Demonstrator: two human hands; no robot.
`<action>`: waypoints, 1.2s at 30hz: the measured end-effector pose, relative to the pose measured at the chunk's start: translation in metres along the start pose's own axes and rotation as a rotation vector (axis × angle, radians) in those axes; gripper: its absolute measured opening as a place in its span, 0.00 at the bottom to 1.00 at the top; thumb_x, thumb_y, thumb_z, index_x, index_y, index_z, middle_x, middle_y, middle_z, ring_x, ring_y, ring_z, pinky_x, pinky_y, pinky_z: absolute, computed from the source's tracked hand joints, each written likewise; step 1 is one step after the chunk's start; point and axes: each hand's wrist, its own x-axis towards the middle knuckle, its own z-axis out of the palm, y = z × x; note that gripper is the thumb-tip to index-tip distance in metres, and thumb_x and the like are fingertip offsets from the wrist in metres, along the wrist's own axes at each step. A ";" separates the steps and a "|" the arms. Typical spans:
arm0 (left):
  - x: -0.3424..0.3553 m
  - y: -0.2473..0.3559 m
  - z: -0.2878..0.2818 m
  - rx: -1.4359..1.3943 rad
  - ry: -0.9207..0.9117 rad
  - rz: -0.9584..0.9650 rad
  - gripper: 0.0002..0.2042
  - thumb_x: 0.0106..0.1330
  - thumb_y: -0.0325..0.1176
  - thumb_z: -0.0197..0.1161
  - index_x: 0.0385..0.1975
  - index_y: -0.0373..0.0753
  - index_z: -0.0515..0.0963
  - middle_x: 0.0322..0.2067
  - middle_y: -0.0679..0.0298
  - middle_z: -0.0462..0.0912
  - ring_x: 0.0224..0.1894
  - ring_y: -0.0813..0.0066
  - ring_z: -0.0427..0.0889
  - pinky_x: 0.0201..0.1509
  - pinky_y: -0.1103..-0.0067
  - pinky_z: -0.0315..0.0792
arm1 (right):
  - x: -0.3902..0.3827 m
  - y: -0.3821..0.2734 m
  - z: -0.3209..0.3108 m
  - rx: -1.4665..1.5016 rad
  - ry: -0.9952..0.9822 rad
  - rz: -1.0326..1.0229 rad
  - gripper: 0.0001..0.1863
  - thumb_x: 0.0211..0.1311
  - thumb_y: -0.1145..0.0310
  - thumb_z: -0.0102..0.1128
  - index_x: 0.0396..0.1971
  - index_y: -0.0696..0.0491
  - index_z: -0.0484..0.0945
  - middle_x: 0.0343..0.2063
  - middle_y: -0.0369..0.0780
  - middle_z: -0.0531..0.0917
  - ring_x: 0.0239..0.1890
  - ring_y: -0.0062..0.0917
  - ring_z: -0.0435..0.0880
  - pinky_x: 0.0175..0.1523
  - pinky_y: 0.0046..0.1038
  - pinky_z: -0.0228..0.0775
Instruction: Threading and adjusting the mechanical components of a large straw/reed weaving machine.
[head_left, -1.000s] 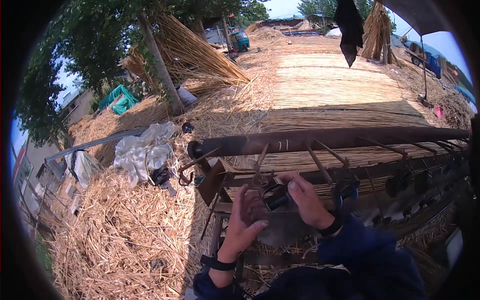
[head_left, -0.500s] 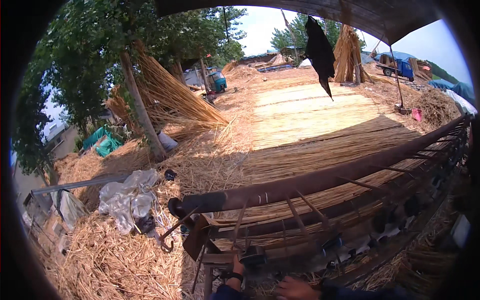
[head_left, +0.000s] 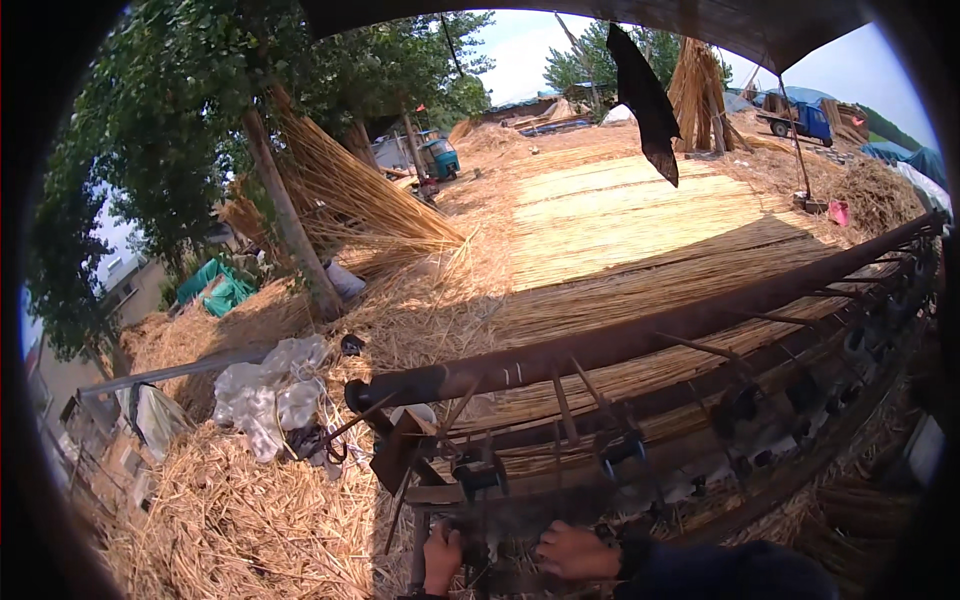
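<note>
Dark machinery (head_left: 620,346) borders the left hand (head_left: 441,557), grip unclear.

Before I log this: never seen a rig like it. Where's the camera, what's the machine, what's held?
It's a fisheye camera worn on a person's head, looking down; no robot, just bare hands. The left hand and right hand sit low in view, at the near side of a long dark machine. A brown pipe runs along it, with thin rods angled toward us. Beyond lies a sheet of pale stalks, partly shaded. Whether the fingers hold anything is too dark to tell.
</note>
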 end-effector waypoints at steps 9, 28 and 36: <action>0.041 0.097 -0.080 -0.407 -0.385 -0.152 0.18 0.63 0.37 0.53 0.50 0.35 0.67 0.32 0.59 0.79 0.33 0.74 0.78 0.38 0.78 0.72 | 0.096 -0.044 -0.049 1.005 0.132 0.180 0.30 0.58 0.51 0.54 0.52 0.58 0.65 0.50 0.45 0.71 0.52 0.33 0.70 0.56 0.29 0.60; -0.016 0.146 -0.062 -0.137 -0.041 0.380 0.09 0.58 0.31 0.60 0.37 0.36 0.78 0.31 0.53 0.81 0.34 0.58 0.80 0.40 0.72 0.73 | 0.037 -0.120 -0.030 2.071 -0.539 0.101 0.15 0.60 0.61 0.49 0.37 0.57 0.74 0.33 0.37 0.78 0.38 0.20 0.75 0.47 0.22 0.64; -0.006 0.099 -0.100 -0.090 -0.064 0.164 0.07 0.58 0.32 0.60 0.31 0.35 0.79 0.29 0.54 0.81 0.32 0.61 0.81 0.34 0.73 0.73 | -0.026 -0.027 -0.084 1.591 -0.528 -0.045 0.21 0.59 0.54 0.50 0.32 0.60 0.73 0.30 0.39 0.76 0.36 0.24 0.73 0.44 0.27 0.62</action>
